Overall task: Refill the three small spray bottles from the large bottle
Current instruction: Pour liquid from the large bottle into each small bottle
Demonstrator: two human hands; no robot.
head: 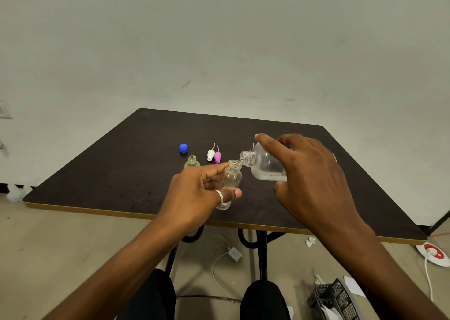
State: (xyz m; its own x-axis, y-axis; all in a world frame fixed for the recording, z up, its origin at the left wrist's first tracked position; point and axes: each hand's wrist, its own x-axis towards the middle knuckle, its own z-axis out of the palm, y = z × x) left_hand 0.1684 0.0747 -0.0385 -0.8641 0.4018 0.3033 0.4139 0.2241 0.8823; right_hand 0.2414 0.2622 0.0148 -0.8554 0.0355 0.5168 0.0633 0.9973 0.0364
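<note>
My right hand (306,171) grips the large clear bottle (264,165), tipped on its side with its open neck pointing left; a little liquid lies along its lower side. My left hand (194,195) holds a small clear bottle (232,177), uncapped and tilted, its mouth just below the large bottle's neck. A second small bottle (192,161), open and yellowish, stands upright on the dark table (109,173) behind my left hand. A white spray head (210,154) and a pink spray head (217,157) lie side by side further back. A blue cap (183,148) sits to their left.
The table's gold-edged front rim (97,211) runs just under my wrists. Beneath it are black table legs, my knees, a white cable with an adapter (235,254), a black crate (333,297) and a white and red extension reel (432,254). A pale wall stands behind.
</note>
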